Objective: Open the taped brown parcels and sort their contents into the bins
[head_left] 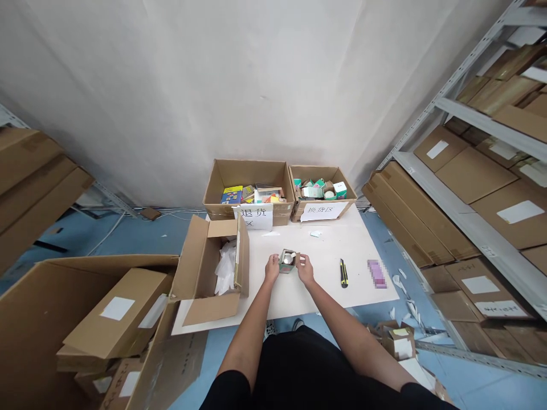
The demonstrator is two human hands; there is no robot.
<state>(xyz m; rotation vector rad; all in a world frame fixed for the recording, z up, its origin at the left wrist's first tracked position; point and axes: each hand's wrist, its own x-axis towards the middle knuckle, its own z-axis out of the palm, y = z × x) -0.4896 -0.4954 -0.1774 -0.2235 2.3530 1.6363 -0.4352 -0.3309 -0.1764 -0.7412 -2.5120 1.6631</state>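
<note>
A small green-and-grey carton (286, 268) stands on the table in front of me with its top open. Inside it shows a pale, round-topped item (288, 259), too small to name surely. My left hand (272, 269) grips the carton's left side, fingers closed against it. At the right upper edge, my right hand (305, 270) has its fingers bent and pinched on a flap of the same carton. To the right of my hands lies a yellow-and-black utility knife (344, 273).
An open cardboard box (243, 256) with white plastic wrap is at left. Two labelled boxes stand behind: one with books (280, 217), one with small cartons (294, 212). A blurred purple item (376, 274) lies at right. A large parcel bin (106, 262) and loaded shelves (470, 114) flank the table.
</note>
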